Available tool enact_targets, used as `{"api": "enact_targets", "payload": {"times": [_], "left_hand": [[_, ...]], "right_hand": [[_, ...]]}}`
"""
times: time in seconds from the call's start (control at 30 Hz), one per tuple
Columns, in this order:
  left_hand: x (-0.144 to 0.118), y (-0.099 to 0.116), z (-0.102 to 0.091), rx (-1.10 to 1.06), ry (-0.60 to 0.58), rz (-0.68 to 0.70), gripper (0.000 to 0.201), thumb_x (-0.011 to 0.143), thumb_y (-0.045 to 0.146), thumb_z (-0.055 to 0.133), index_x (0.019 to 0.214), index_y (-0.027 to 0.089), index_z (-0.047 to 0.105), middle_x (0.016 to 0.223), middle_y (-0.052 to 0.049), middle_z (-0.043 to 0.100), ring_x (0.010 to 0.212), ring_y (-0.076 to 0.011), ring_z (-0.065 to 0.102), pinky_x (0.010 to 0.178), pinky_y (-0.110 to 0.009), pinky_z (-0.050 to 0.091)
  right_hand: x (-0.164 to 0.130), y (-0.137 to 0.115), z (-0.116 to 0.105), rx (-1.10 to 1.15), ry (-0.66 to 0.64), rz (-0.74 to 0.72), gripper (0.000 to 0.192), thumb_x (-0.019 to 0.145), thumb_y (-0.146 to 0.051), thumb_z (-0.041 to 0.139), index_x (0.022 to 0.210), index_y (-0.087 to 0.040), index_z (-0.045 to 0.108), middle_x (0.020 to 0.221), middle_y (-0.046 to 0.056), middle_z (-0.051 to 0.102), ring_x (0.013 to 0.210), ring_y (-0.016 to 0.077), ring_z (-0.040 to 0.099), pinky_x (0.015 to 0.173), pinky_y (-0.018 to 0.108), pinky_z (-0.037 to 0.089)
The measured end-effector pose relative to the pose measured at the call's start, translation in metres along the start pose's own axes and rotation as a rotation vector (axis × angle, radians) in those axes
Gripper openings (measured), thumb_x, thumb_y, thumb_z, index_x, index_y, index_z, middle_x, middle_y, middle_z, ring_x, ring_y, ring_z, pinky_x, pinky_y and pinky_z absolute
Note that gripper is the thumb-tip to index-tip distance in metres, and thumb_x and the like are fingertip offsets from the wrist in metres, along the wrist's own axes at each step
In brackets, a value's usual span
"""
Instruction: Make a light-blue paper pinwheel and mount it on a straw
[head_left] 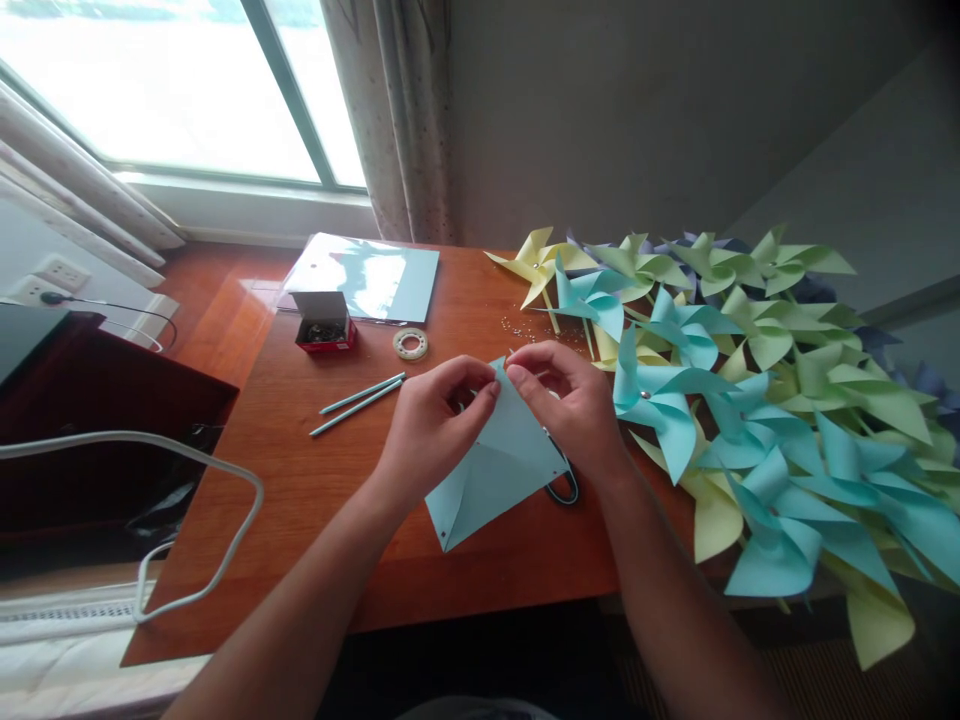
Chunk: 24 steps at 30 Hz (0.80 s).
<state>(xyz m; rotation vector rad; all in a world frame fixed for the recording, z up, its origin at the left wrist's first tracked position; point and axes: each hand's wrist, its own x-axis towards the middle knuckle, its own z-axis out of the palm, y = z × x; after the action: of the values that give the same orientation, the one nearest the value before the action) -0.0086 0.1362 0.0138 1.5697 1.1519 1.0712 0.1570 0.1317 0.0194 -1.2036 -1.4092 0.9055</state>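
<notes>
Pinching going on in head cam: left hand [444, 402] is holding the blue sheet [504, 480] by its far corner, thumb + index nearly together. Right hand [574, 402] is curling in just beside it, fingertips close together, can't tell if it's gripping the sheet or smth tiny. Sheet is sitting over the table [285, 540] btwn the wrists, dark dots showing nr two corners. Dark loop [564, 488] is poking out by its right edge. Sticks [356, 408], tape [410, 344] n red box [325, 330] are lying left, pinwheels [776, 515] crowding the right.
</notes>
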Motion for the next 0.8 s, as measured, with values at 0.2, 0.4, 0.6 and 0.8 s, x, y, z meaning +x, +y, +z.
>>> {"api": "enact_targets", "payload": {"times": [0.2, 0.4, 0.6, 0.8], "left_hand": [[-0.003, 0.006, 0.003, 0.118, -0.075, 0.033, 0.009, 0.089, 0.023, 0.063, 0.083, 0.019, 0.07, 0.07, 0.001, 0.064, 0.061, -0.0123, 0.052, 0.055, -0.024, 0.038], [-0.003, 0.001, 0.003, 0.05, -0.079, 0.015, 0.01, 0.09, 0.025, 0.065, 0.085, 0.017, 0.07, 0.069, 0.001, 0.062, 0.062, -0.0116, 0.05, 0.056, -0.023, 0.037], [0.0, 0.0, 0.002, -0.24, -0.111, -0.102, 0.009, 0.086, 0.024, 0.071, 0.085, 0.016, 0.069, 0.075, 0.0, 0.064, 0.067, -0.0113, 0.053, 0.059, -0.022, 0.041], [0.002, 0.009, 0.0, -0.4, -0.108, -0.202, 0.01, 0.081, 0.023, 0.076, 0.081, 0.015, 0.069, 0.066, 0.003, 0.061, 0.06, -0.0091, 0.05, 0.055, -0.02, 0.038]], "right_hand": [[-0.005, 0.003, -0.007, -0.034, -0.05, -0.034, 0.008, 0.09, -0.032, 0.07, 0.09, -0.025, 0.073, 0.09, 0.001, 0.071, 0.077, 0.0174, 0.065, 0.068, 0.032, 0.052], [-0.006, 0.006, -0.01, -0.121, -0.028, -0.234, 0.005, 0.089, -0.02, 0.071, 0.088, -0.024, 0.075, 0.09, 0.003, 0.069, 0.083, 0.0179, 0.066, 0.066, 0.03, 0.053], [-0.008, 0.01, -0.01, -0.246, 0.021, -0.462, 0.013, 0.089, -0.012, 0.071, 0.094, -0.023, 0.077, 0.092, 0.005, 0.069, 0.084, 0.0176, 0.067, 0.07, 0.032, 0.056], [-0.009, 0.012, -0.009, -0.349, 0.01, -0.559, 0.018, 0.091, -0.01, 0.069, 0.098, -0.024, 0.077, 0.095, 0.006, 0.071, 0.088, 0.019, 0.069, 0.077, 0.035, 0.058]]}}
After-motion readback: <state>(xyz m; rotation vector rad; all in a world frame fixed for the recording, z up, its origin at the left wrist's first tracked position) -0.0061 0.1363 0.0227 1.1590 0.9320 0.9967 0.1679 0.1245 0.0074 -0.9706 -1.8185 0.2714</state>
